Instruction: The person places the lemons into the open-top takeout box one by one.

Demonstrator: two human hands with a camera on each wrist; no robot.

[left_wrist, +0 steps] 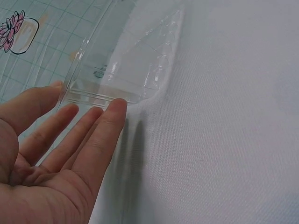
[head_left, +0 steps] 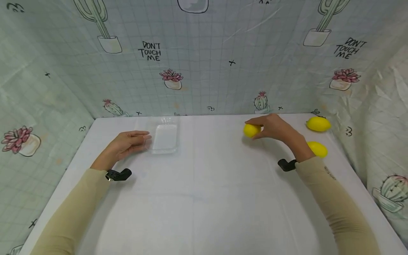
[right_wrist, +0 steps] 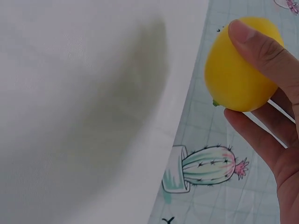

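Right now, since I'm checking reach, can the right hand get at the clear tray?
Probably yes: though the right hand holds a lemon, nothing visible on the white table blocks its way to the clear tray.

A screened-off workspace, the kind of building untold: cactus-print sheeting (head_left: 204, 71) hangs beyond the fingers (head_left: 139, 133) and to either side, around the white tabletop (head_left: 204, 198) beneath them.

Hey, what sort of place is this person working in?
Probably a makeshift filming booth: a cactus-print curtain encloses a white table, and a black device, perhaps a camera, sits at each wrist.
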